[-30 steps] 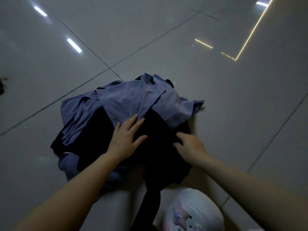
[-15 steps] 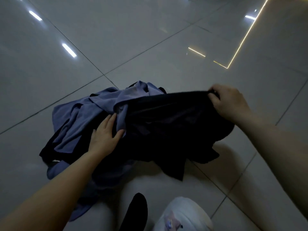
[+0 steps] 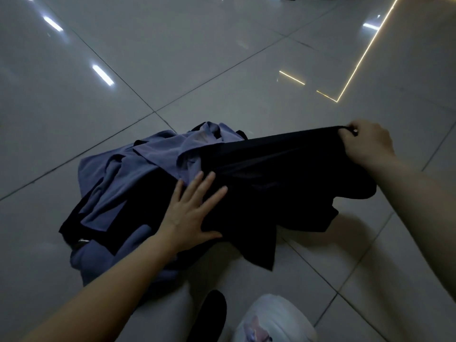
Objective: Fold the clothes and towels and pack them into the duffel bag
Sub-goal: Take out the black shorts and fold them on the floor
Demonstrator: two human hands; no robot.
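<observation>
Blue garment [image 3: 148, 174] lay crumpled at left on glossy tiled floor [image 3: 222, 70], partly under black garment [image 3: 271, 188]. White plastic bag [image 3: 276, 319] sat at bottom, near my knees. My left hand [image 3: 190, 215] pressed flat, fingers spread, on black garment. My right hand [image 3: 367, 144] pinched its upper edge, raised and pulled rightward. Black fabric was stretched taut between hands, lower corners hanging onto floor.

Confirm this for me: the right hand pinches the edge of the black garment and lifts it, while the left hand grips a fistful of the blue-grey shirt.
Not quite. In the head view the left hand grips nothing: it lies flat with straight, spread fingers, pressing on the black garment beside the blue-grey shirt. The rest holds: the right hand pinches the black garment's edge and lifts it.
</observation>
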